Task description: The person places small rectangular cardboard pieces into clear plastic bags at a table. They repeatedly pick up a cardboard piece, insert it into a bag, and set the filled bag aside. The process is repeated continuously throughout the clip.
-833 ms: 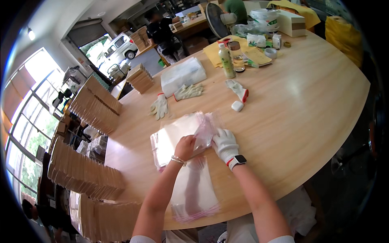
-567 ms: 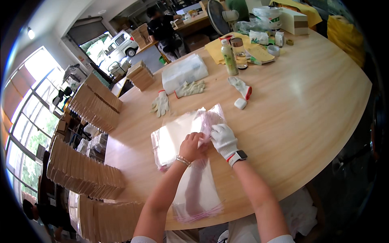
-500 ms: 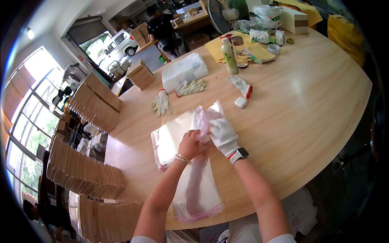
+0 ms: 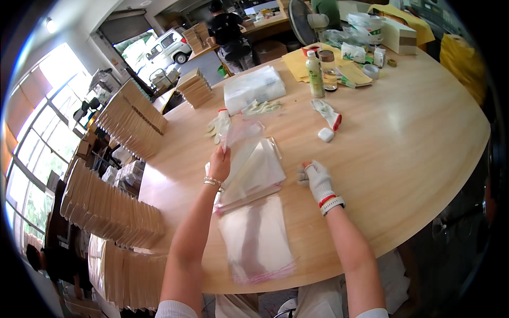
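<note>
My bare left hand (image 4: 219,165) is closed on the edge of a clear plastic bag (image 4: 244,131), lifted and spread over the left side of a stack of clear bags (image 4: 262,164). To the right, apart from the stack, my right hand (image 4: 317,180) wears a white knit glove with bare fingertips. Its fingers are curled in, with nothing visible in them. A second pile of clear bags (image 4: 260,233) with pink edges lies flat, nearer the table's front edge.
White gloves (image 4: 219,126), a folded white plastic sheet (image 4: 254,89) and a small white case (image 4: 326,134) lie beyond the bags. A spray can (image 4: 314,77) and a glass bottle (image 4: 328,71) stand farther back. Tall cardboard stacks (image 4: 111,206) line the left. A person (image 4: 229,34) stands behind.
My hands were together at the stack's right side. My left hand has moved left and away, lifting a clear bag across the stack; my right hand has drawn off to the right.
</note>
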The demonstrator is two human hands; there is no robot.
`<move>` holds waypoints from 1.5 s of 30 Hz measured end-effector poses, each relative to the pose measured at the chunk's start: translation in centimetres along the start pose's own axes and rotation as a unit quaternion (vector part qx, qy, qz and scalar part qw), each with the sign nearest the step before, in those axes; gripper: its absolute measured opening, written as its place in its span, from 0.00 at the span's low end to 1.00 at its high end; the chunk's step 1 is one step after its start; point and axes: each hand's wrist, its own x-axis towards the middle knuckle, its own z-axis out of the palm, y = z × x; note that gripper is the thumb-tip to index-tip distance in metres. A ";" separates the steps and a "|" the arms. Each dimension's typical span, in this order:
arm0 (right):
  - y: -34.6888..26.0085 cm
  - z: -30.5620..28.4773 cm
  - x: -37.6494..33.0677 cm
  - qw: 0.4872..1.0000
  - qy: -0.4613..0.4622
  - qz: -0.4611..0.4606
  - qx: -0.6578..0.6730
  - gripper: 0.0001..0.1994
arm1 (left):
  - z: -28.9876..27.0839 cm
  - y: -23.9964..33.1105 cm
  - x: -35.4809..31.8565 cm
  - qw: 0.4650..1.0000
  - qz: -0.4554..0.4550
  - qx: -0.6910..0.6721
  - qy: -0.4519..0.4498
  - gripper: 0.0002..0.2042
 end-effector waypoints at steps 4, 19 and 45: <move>0.5 2.2 -1.3 0.992 -0.069 0.088 0.059 0.10 | -1.6 -0.1 0.0 0.999 -0.028 -0.018 0.015 0.11; 2.2 6.1 -2.4 0.940 -0.176 0.242 0.164 0.30 | -2.9 0.1 -8.7 0.989 0.140 0.053 0.008 0.11; -1.0 5.6 -0.7 0.865 -0.243 0.090 -0.430 0.12 | -1.2 -0.2 -18.9 0.966 0.205 0.132 -0.084 0.16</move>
